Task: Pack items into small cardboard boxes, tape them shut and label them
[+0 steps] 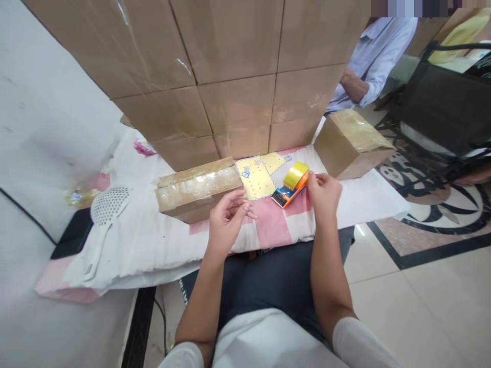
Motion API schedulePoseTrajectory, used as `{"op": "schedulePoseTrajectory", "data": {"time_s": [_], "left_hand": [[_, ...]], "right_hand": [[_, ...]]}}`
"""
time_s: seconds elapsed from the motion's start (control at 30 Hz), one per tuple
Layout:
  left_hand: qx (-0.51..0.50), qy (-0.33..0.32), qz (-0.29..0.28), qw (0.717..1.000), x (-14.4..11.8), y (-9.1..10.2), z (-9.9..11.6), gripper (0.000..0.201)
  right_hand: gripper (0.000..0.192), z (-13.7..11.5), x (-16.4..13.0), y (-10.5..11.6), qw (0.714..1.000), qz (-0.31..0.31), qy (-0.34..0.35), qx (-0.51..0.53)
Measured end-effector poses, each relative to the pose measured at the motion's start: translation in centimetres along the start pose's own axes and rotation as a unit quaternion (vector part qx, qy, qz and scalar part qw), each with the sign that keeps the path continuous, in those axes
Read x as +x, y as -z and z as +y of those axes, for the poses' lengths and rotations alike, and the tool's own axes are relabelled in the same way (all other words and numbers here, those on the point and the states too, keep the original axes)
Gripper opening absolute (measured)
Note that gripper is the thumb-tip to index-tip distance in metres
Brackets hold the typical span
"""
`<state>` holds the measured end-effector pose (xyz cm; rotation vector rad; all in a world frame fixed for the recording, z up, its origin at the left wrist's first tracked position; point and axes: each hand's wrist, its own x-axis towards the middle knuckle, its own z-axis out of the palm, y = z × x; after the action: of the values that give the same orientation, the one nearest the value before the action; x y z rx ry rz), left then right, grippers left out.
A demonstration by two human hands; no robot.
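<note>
Tape dispenser (291,186) — where?
— On the bench (376,204), on the pink-checked cloth (153,240), between two taped boxes. Right hand (324,194) touches its rear; fingers curled, whether the grip is closed on it, cannot tell.
— Left hand (226,220)?
— Hovers just beside the nearer box (197,190), fingers loosely spread, pinching nothing.
— Advice?
— Judgement: take the dispenser by its handle, clear of the cutter; steady the box with the left.

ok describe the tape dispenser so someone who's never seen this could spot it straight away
Start at the wall of stacked cardboard boxes and drop to the pink and white cloth below it. The tape dispenser lies there beside the yellow sheet, at the right hand. It alone is orange, carrying a yellowish tape roll.
</note>
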<state>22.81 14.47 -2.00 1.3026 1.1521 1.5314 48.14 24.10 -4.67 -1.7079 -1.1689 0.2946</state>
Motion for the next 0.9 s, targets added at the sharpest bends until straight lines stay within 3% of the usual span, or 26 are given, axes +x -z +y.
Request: {"op": "schedulePoseTrajectory", "data": {"time_s": [0.1, 0.13, 0.2, 0.27, 0.33, 0.43, 0.5, 0.57, 0.63, 0.73, 0.77, 0.83, 0.9], "left_hand": [[-0.001, 0.005, -0.002, 1.000, -0.2, 0.8, 0.6, 0.037], [-0.002, 0.006, -0.003, 1.000, -0.3, 1.1, 0.8, 0.037], [0.001, 0.007, -0.008, 1.000, -0.6, 1.6, 1.2, 0.038], [0.004, 0.008, -0.022, 1.000, -1.1, 2.1, 1.6, 0.039], [0.002, 0.005, -0.040, 0.999, -1.5, 2.6, 1.7, 0.040], [-0.011, -0.009, -0.049, 0.999, -1.9, 3.3, 1.8, 0.040], [-0.018, -0.013, -0.036, 0.999, -1.9, 4.1, 2.0, 0.047], [-0.020, -0.006, -0.008, 1.000, -1.9, 5.4, 2.5, 0.060], [-0.003, -0.003, 0.035, 0.999, -1.9, 7.3, 3.1, 0.067], [0.050, -0.038, 0.141, 0.988, -1.7, 10.8, 3.1, 0.052], [0.067, -0.058, 0.191, 0.978, -1.4, 12.0, 2.7, 0.045], [0.100, -0.097, 0.282, 0.949, -0.4, 14.1, 1.2, 0.036], [0.134, -0.123, 0.312, 0.932, 1.1, 15.8, -0.8, 0.036]], "right_hand": [[0.039, -2.2, -1.1, 2.6, 0.999, 0.020, 0.025, -0.031], [0.038, -3.2, -1.9, 3.1, 0.999, -0.004, 0.039, -0.008], [0.036, -5.7, -4.0, 3.4, 0.988, -0.112, 0.078, 0.071], [0.032, -8.5, -6.2, 2.9, 0.949, -0.247, 0.134, 0.144], [0.027, -11.2, -8.0, 2.1, 0.909, -0.327, 0.204, 0.157], [0.014, -14.6, -9.6, 1.1, 0.881, -0.349, 0.300, 0.110], [0.020, -16.4, -10.1, 0.8, 0.864, -0.355, 0.347, 0.078], [0.025, -17.7, -10.4, 0.8, 0.853, -0.355, 0.377, 0.065], [0.029, -18.9, -10.4, 1.0, 0.869, -0.314, 0.370, 0.093], [0.034, -20.6, -10.2, 0.9, 0.909, -0.223, 0.311, 0.167], [0.035, -21.3, -10.1, 0.5, 0.911, -0.222, 0.298, 0.180], [0.037, -22.9, -9.9, -1.0, 0.892, -0.294, 0.292, 0.181], [0.040, -24.3, -9.6, -3.5, 0.851, -0.406, 0.283, 0.173]]}}
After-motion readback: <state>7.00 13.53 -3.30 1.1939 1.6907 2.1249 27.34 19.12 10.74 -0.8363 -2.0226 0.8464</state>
